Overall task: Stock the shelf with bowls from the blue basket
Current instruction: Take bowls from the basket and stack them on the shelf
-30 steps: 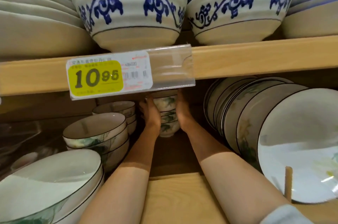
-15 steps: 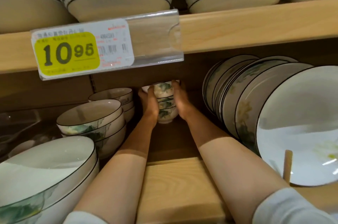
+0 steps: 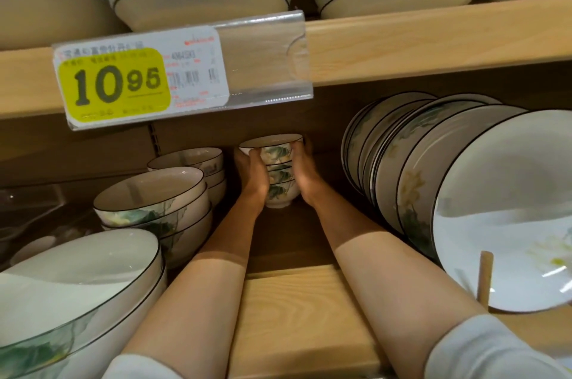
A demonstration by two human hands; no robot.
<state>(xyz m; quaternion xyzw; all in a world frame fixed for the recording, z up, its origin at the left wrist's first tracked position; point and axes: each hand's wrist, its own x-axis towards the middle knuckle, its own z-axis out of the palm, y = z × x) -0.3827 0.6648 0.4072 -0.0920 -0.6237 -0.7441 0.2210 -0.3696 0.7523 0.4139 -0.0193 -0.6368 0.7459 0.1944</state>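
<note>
The stack of small white ceramic bowls (image 3: 278, 174), printed with green leaves and edged with dark rims, sits deep at the back of the lower pale wooden shelf (image 3: 297, 301), clasped from both sides. The left hand (image 3: 252, 176) presses its palm to the left flank with fingers curled round the top rim, and the right hand (image 3: 305, 174) mirrors it on the other flank. Whether the bottom bowl's foot already touches the board cannot be told, since the back of the shelf lies in shadow. The step in hand appears to be setting this stack down, and doing it well likely means lowering it level, so the nested bowls do not slide against one another, and feeling the foot land flat before loosening either hand. Both hands should then probably ease off together and draw straight back along the gap. That gap is narrow. The stacks of larger white leaf-printed bowls (image 3: 154, 202) stand just beside the left forearm. The row of white dark-rimmed plates (image 3: 402, 177) leans on edge near the right one (only a slim wooden peg (image 3: 484, 279) seems to prop the front plate). Overhead, the upper wooden shelf board (image 3: 433, 38) with its yellow price label (image 3: 117, 84) leaves little headroom, so lifting the wrists on the way out risks a knock. The blue basket is not in view.
</note>
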